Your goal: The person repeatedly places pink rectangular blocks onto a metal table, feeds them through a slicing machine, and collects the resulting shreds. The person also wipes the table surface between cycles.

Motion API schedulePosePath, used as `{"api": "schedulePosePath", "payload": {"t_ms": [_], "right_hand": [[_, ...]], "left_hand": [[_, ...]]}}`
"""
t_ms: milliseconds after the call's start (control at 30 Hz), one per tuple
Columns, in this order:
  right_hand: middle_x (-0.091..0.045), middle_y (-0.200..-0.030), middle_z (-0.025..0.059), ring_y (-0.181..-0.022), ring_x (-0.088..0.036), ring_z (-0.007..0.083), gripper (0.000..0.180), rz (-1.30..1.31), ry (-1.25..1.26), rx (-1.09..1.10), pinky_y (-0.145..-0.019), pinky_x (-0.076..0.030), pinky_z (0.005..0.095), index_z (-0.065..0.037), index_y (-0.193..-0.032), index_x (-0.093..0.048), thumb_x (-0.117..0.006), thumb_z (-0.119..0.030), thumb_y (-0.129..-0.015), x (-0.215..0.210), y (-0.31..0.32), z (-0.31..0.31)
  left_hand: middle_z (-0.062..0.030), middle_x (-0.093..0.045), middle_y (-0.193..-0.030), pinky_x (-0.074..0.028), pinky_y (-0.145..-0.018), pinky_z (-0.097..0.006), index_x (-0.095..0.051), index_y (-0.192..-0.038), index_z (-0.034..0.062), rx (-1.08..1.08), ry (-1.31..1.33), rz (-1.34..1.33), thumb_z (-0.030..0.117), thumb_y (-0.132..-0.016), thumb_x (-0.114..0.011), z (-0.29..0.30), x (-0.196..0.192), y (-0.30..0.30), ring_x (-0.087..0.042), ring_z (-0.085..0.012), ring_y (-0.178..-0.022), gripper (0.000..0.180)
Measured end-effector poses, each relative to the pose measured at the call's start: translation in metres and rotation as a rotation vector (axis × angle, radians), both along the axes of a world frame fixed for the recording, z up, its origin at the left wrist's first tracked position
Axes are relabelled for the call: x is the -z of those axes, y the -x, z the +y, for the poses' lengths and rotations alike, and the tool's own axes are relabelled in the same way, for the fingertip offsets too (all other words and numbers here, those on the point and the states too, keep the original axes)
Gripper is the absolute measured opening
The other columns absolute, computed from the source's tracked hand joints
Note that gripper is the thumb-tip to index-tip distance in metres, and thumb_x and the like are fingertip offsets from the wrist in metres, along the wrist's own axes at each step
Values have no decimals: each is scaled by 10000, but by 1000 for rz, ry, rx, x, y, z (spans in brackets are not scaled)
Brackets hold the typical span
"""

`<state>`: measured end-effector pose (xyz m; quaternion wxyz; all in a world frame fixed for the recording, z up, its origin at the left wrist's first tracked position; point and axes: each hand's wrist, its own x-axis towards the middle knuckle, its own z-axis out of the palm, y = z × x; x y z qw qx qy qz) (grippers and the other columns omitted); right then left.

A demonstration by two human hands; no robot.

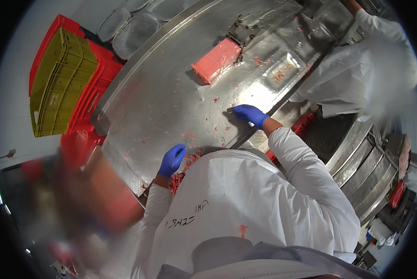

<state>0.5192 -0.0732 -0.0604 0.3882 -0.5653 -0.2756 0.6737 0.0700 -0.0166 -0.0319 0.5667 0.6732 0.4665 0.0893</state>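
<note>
My left hand [172, 160], in a blue glove, hovers near the close edge of a steel table [171, 97]. Its fingers are curled, and anything inside them is hidden. Beside it lies a heap of red scraps [177, 181], partly covered by my white apron front. Farther right, my right hand [251, 115], also gloved in blue, is low over the tabletop with fingers drawn together. A small white piece [251, 124] shows against its palm, too little to name. Beyond it, a pinkish-red oblong block [216, 60] lies against a dark metal fitting [243, 32].
Red crates and a yellow-green crate [62, 83] stand left of the table. A shallow metal tray [285, 72] with red bits sits at the right edge. A co-worker in white [352, 69] is at upper right. Metal racks [361, 167] stand beside my right arm.
</note>
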Motion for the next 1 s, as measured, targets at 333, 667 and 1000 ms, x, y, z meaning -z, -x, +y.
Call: {"api": "schedulePosePath", "payload": {"t_ms": [333,667,1000], "right_hand": [[-700,-1255,56,-1075,-656,189,432,372,315,490,-1014,-513,314,-43,-1390,-633,-581,-346,-1087,3,-85,124],[-639,-1275,14,-1174,-540,193,583,479,281,470,-1065,-387,354,-205,-1323,-664,-841,-474,-837,34,-74,199],[-704,-1057,42,-1014,-615,221,240,363,290,609,-944,-451,361,-150,-1032,-719,-701,-249,-814,3,-30,210]], "left_hand": [[-215,-694,-1259,-522,-1002,-440,-644,-1335,9,200,-593,62,261,-973,-750,203,-51,-228,-672,-347,-1180,454],[-70,-629,-1414,-424,-1141,-327,-525,-1496,-2,165,378,-132,297,-1035,-686,328,39,-356,-566,-166,-1317,573],[-131,-670,-1179,-552,-944,-410,-607,-1356,55,91,827,-67,198,-814,-725,308,18,-352,-672,-268,-1046,573]]}}
